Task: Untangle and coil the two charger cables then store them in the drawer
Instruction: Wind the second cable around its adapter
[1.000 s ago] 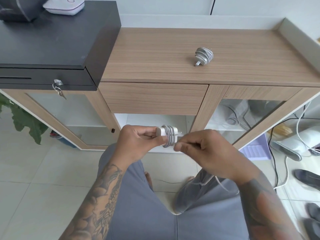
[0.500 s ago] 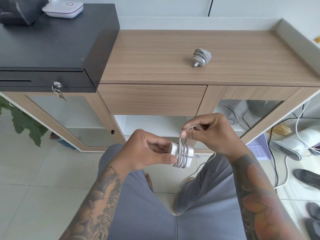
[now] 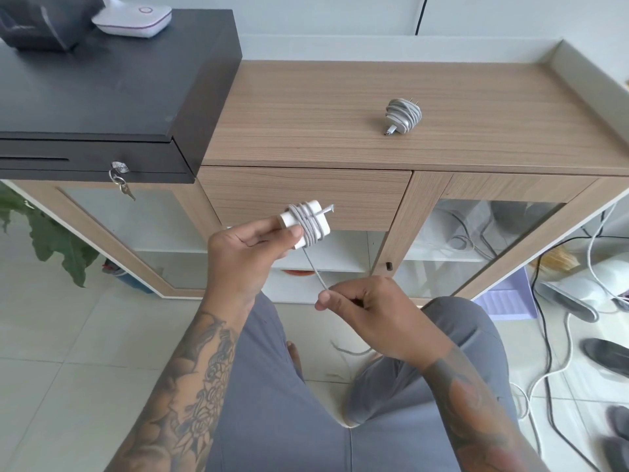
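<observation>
My left hand [image 3: 245,257] grips a white charger block [image 3: 306,224] with grey cable wound several times around it, held up in front of the shut wooden drawer [image 3: 303,197]. A free length of grey cable [image 3: 315,270] runs down from the block to my right hand [image 3: 371,311], which pinches it below and to the right. The cable's loose tail [image 3: 350,350] hangs under that hand, over my lap. A second charger [image 3: 403,115], fully wrapped in its grey cable, lies on the wooden cabinet top [image 3: 306,114].
A black cash drawer [image 3: 102,97] with keys [image 3: 121,178] sits on the cabinet's left, a white device [image 3: 136,18] on top. Glass cabinet doors flank the drawer. A plant [image 3: 51,240] stands at left; cables [image 3: 551,352], shoes and a purple bin [image 3: 510,301] lie on the floor at right.
My left hand has lifted the charger block up and to the left. My right hand has dropped from above the block to below it, drawing the cable out taut.
</observation>
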